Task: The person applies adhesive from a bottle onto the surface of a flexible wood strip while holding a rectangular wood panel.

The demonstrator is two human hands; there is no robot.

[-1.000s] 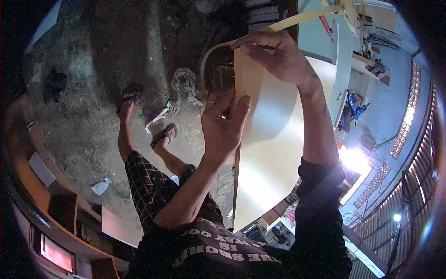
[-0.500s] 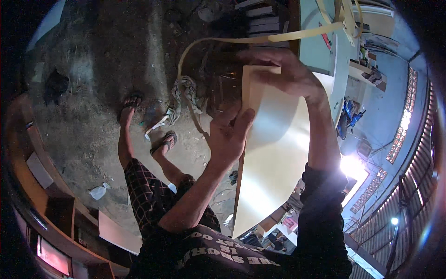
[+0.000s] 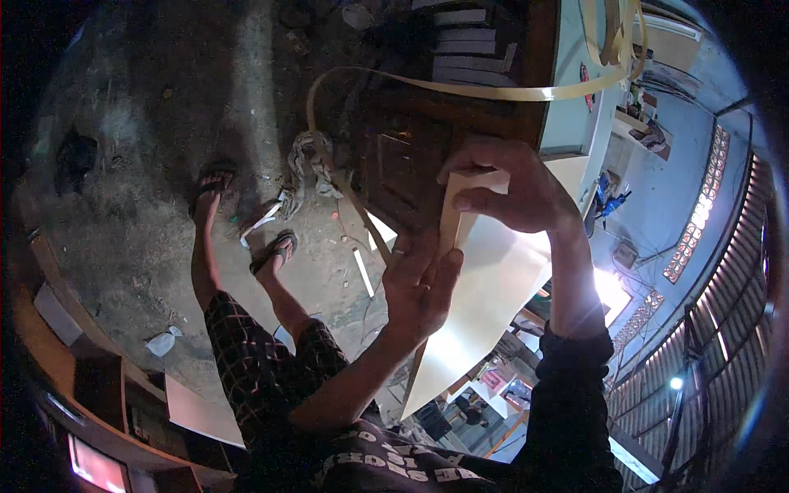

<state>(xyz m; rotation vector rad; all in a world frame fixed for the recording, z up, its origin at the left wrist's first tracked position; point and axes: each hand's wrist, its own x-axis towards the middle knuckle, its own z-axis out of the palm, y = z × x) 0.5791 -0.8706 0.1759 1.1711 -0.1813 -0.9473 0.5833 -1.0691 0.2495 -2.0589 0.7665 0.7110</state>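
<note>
A pale, glossy board [image 3: 493, 283] stands tilted in front of me, its narrow edge [image 3: 453, 218] facing up and left. My right hand [image 3: 526, 187] is closed around the board's far corner, thumb on the near side and fingers curled over the end. Lower along the same edge, my left hand [image 3: 421, 287] is closed, with its thumb against the board. A long, thin cream edging strip [image 3: 493, 93] arcs from the upper right, loops left and comes down into the left hand's fingers. How the strip meets the board under those fingers is hidden.
A light green surface [image 3: 567, 111] bearing loose strip coils [image 3: 612, 37] lies at upper right. Beyond my left hand is a dark wooden panelled piece [image 3: 403, 168]. A crumpled cloth [image 3: 308, 164] and scraps lie on the floor; wooden shelving [image 3: 99, 386] stands lower left.
Both hands have come nearer to my body. The right hand's fingers, blurred over the board's far end before, now curl around its corner. The board has turned, showing more of its narrow edge.
</note>
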